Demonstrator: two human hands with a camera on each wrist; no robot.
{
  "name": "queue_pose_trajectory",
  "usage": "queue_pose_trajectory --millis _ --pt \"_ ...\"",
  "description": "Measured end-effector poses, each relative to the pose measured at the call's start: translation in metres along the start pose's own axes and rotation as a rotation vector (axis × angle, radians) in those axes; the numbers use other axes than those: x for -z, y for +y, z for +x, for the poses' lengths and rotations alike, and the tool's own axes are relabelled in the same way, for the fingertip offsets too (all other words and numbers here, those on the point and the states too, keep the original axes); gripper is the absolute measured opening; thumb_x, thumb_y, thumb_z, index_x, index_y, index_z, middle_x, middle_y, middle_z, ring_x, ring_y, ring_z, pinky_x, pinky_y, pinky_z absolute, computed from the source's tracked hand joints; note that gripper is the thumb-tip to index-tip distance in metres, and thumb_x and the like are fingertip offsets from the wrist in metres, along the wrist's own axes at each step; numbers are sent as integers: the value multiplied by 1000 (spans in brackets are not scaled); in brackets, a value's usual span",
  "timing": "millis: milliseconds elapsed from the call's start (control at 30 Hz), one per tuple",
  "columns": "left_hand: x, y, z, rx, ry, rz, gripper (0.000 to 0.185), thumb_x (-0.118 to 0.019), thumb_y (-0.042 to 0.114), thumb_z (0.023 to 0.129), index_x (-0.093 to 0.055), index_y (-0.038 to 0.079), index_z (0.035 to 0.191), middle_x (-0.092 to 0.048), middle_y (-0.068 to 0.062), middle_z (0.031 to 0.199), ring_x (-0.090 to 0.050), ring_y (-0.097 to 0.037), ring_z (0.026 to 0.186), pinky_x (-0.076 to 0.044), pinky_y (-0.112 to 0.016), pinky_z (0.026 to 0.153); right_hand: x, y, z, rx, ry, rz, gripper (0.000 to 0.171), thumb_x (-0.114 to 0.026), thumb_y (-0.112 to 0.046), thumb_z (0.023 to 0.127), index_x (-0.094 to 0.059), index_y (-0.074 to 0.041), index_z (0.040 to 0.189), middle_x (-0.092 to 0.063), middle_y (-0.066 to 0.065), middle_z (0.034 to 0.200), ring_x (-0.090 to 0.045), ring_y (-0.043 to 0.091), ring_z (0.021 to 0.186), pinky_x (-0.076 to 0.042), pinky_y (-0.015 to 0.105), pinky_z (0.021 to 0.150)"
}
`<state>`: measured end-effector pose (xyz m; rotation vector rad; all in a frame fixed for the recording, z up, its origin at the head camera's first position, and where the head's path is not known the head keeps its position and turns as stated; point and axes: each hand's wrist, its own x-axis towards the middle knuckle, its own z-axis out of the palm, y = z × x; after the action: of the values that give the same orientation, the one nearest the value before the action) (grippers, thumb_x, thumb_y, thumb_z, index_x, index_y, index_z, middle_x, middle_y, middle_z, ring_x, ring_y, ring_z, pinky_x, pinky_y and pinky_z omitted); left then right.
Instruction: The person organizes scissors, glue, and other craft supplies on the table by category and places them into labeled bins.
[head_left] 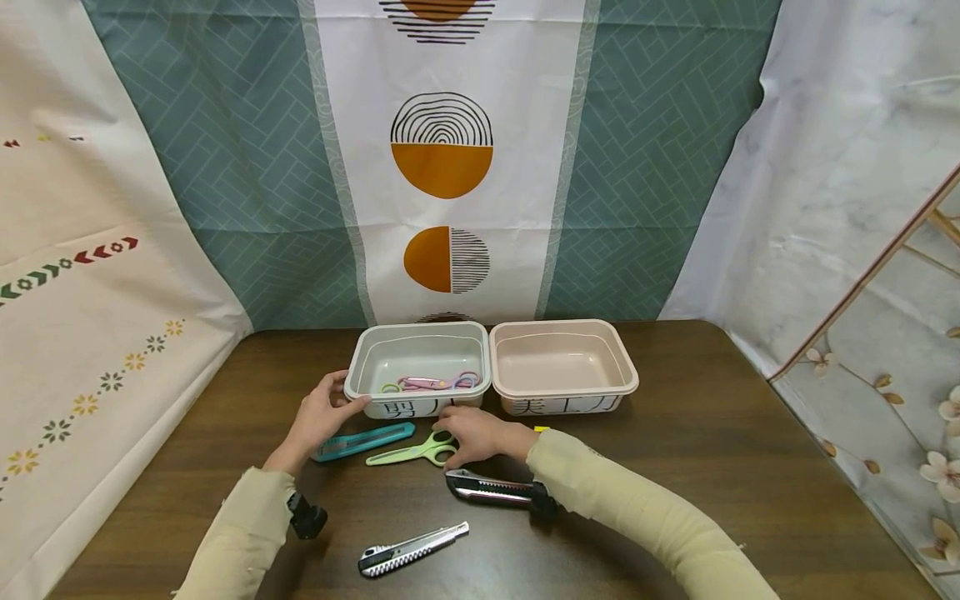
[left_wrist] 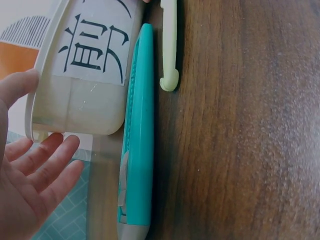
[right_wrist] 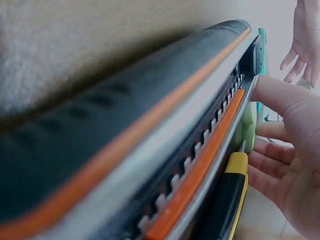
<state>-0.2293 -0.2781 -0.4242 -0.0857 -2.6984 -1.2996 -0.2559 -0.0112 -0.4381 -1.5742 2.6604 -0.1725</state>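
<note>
A person's left hand (head_left: 318, 417), fingers spread and holding nothing, touches the front corner of a grey-green tub (head_left: 360, 367) on a dark wooden tabletop (head_left: 712, 467), a teal utility knife (head_left: 363, 442) lying just beside it. The right hand (head_left: 480, 435) rests on the handles of light green scissors (head_left: 411, 452) in front of the tub; whether its grip is closed on them cannot be told. A beige tub (head_left: 562, 362) stands touching the first, and two more utility knives, black (head_left: 491, 489) and silver (head_left: 412, 550), lie nearer the person.
</note>
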Motion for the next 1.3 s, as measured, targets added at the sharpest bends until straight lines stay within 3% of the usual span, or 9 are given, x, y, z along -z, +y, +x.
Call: queue_pose_trajectory --millis 600,1300 --pt "0 -2 1 6 2 10 66 -67 30 83 -36 -3 131 -55 -21 111 -57 -28 90 -48 -32 71 9 6 -7 22 49 -42 53 -76 -46 62 -60 -12 99 -57 -4 95 -52 7 81 -41 18 71" --pt "2 3 2 17 -24 -4 65 -66 29 84 -36 -4 132 -55 -25 115 -58 -30 93 -48 -35 74 28 1 -22 45 87 -70 58 -76 -52 59 -62 -15 101 -56 -5 92 -49 4 78 -41 18 67"
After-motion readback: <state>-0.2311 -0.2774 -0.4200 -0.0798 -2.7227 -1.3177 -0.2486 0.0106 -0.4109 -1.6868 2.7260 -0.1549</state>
